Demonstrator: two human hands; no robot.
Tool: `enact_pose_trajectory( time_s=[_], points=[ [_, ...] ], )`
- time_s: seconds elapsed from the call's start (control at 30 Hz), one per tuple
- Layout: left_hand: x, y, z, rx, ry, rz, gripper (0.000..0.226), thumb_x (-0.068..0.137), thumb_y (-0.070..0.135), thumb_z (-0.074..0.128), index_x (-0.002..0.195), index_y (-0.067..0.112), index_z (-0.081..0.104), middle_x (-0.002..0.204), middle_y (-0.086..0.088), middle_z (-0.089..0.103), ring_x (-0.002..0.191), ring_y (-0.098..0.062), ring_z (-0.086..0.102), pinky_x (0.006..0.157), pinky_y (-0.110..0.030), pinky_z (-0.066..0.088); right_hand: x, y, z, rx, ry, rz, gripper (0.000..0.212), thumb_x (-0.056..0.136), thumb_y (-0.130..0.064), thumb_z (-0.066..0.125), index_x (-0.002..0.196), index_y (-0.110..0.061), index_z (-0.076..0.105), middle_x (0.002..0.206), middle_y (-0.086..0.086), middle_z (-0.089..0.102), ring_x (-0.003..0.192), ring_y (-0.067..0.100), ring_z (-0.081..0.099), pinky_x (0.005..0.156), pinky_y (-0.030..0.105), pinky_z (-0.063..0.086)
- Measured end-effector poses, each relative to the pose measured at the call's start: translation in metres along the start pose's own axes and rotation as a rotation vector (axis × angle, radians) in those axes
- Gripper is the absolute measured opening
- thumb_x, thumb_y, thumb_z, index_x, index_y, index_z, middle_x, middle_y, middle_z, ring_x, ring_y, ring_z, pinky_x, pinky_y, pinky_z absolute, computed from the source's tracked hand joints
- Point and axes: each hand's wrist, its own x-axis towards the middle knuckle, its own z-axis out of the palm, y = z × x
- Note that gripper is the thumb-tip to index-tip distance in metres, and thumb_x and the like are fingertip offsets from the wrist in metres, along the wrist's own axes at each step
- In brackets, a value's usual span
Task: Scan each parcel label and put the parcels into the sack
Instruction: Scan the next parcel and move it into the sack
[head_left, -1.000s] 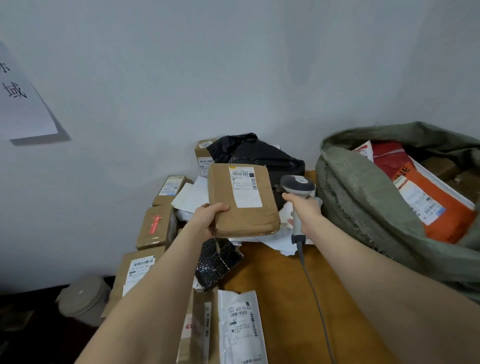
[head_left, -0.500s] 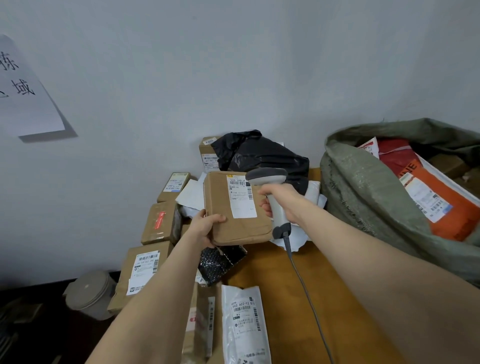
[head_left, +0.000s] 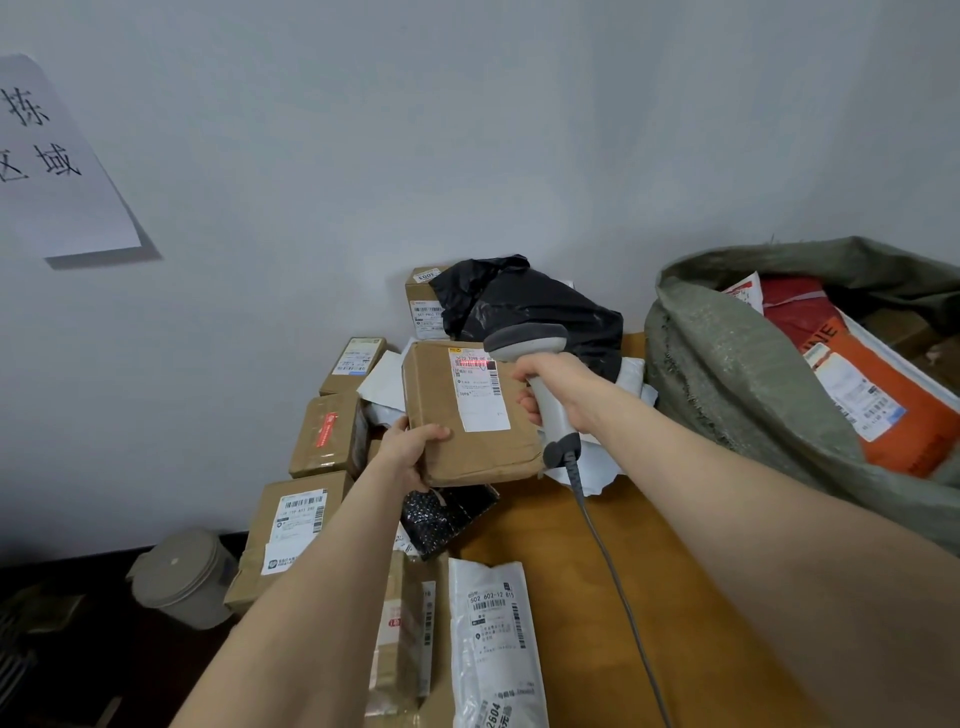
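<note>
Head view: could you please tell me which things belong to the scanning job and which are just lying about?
Job in hand: brown parcel in the left hand; its label; scanner in the right hand; green sack.
Lying about: lidded bucket; paper sign.

wall (head_left: 467, 130): plain pale grey | paper sheet (head_left: 57, 171): white, upper left on wall, black Chinese characters, shadow under its lower edge | lidded tub (head_left: 179, 577): round, grey-beige, on dark floor (head_left: 78, 660) against wall | table (head_left: 660, 597): orange-brown top
</note>
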Motion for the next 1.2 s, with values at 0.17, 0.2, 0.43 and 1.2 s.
enact_pose_trajectory(
  time_s=[0.17, 0.2, 0.43, 1.2],
  points=[
    [-0.002, 0.0, -0.003, -0.008, 0.009, 0.009, 0.072, 0.082, 0.003, 0.068, 0.143, 0.02, 0.034, 0.139, -0.01, 0.043, 0.127, -0.04, 0.038, 0.103, -0.07, 0.024, -0.005, -0.003, 0.003, 0.018, -0.035, 0.01, 0.006, 0.087, -0.008, 0.057, 0.093, -0.007, 0.056, 0.068, 0.009, 0.054, 0.053, 0.014, 0.05, 0.052, 0.024, 0.048],
    [-0.003, 0.0, -0.004, -0.008, 0.007, 0.007, 0.073, 0.082, 0.004, 0.069, 0.144, 0.021, 0.033, 0.14, -0.011, 0.042, 0.128, -0.041, 0.038, 0.104, -0.071, 0.024, -0.005, -0.004, 0.003, 0.014, -0.039, 0.013, 0.005, 0.087, -0.009, 0.058, 0.092, -0.007, 0.056, 0.066, 0.008, 0.054, 0.052, 0.014, 0.051, 0.053, 0.024, 0.049],
    [-0.004, 0.001, -0.01, -0.042, 0.02, 0.0, 0.08, 0.083, 0.003, 0.068, 0.149, 0.021, 0.026, 0.144, -0.012, 0.039, 0.131, -0.041, 0.035, 0.104, -0.072, 0.021, -0.009, -0.008, 0.008, 0.012, -0.07, 0.012, 0.004, 0.088, -0.009, 0.057, 0.086, -0.008, 0.054, 0.062, 0.006, 0.052, 0.053, 0.014, 0.048, 0.055, 0.026, 0.046],
    [-0.002, 0.009, -0.024, -0.073, 0.089, -0.048, 0.07, 0.083, 0.012, 0.07, 0.143, 0.019, 0.036, 0.133, -0.011, 0.048, 0.118, -0.037, 0.046, 0.096, -0.069, 0.033, 0.016, -0.01, 0.015, 0.076, -0.005, 0.044, 0.025, 0.09, -0.01, 0.061, 0.113, -0.002, 0.06, 0.083, 0.014, 0.062, 0.049, 0.012, 0.053, 0.053, 0.024, 0.052]
  ],
)
